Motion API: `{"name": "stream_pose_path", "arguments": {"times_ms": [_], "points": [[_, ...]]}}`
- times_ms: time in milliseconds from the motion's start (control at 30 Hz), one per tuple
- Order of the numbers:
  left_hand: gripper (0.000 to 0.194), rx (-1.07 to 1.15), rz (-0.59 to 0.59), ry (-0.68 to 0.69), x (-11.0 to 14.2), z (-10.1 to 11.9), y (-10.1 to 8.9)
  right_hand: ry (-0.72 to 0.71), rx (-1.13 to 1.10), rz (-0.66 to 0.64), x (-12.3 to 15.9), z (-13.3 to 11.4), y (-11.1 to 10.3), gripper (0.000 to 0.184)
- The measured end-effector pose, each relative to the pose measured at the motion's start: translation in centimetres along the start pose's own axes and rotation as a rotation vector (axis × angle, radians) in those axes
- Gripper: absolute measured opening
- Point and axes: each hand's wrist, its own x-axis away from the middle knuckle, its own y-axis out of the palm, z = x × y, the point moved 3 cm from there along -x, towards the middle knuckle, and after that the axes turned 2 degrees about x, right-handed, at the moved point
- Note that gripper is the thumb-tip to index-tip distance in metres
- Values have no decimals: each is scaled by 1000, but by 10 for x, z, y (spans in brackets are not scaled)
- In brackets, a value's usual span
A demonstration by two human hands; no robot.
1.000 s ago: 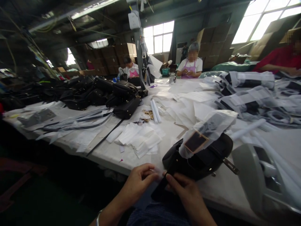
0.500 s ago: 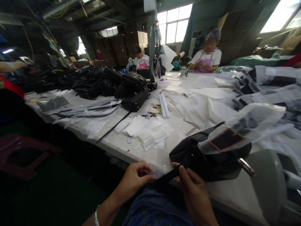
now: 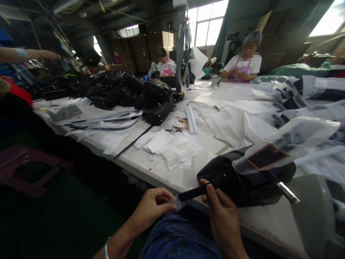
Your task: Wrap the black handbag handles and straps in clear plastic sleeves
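A black bag (image 3: 237,180) lies at the near edge of the white table (image 3: 167,176), with a clear plastic sleeve (image 3: 291,142) and a brown tag (image 3: 266,156) on top. A black strap (image 3: 196,191) runs from the bag toward me. My right hand (image 3: 221,216) pinches this strap near the bag. My left hand (image 3: 153,207) is closed on the strap's free end, where a bit of clear plastic (image 3: 176,202) wraps it.
A pile of black bags (image 3: 126,93) sits at the far left of the table, white paper slips (image 3: 172,147) in the middle, bagged straps (image 3: 304,97) at right. A grey machine (image 3: 315,212) stands near right. Other people sit at the far end; an arm (image 3: 29,54) reaches in at left.
The view has swung left and up. My hands have drawn the strap out from the bag, and my left hand now holds its plastic-wrapped end further from my right hand.
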Motion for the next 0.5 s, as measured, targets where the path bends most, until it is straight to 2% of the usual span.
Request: {"name": "stream_pose_path", "arguments": {"times_ms": [233,367,500], "points": [[21,89,-9,-30,-3,1,10,17,109,-111,0,-2,-1,33],[28,153,-45,-48,-11,8,31,10,243,-196,-1,-12,-5,38],[32,210,-89,-40,-25,22,60,-100,352,-227,1,-20,-16,48]]}}
